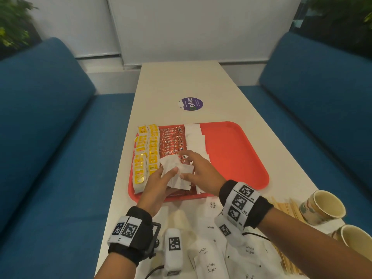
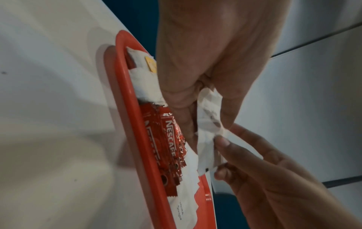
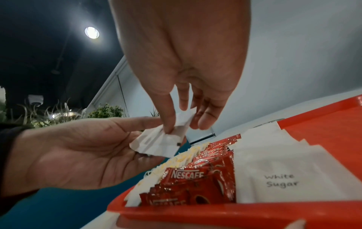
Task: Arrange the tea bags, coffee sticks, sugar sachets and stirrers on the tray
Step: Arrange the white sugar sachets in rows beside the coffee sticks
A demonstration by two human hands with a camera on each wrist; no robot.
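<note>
Left hand [image 1: 159, 183] cups white sugar sachets [image 1: 177, 174] (stack loose); right hand [image 1: 198, 170] pinches one, best peeled singly toward the sugar row [image 1: 196, 139] at one o'clock.

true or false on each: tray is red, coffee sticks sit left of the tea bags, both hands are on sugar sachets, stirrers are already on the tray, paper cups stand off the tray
1. The tray is red. True.
2. The coffee sticks lie left of the tea bags. False: the tea bags take the left columns and the coffee sticks lie to their right.
3. The left hand and right hand both hold sugar sachets. True.
4. The stirrers are on the tray. False: they lie on the table, near the cups.
5. The cups stand off the tray. True.
</note>
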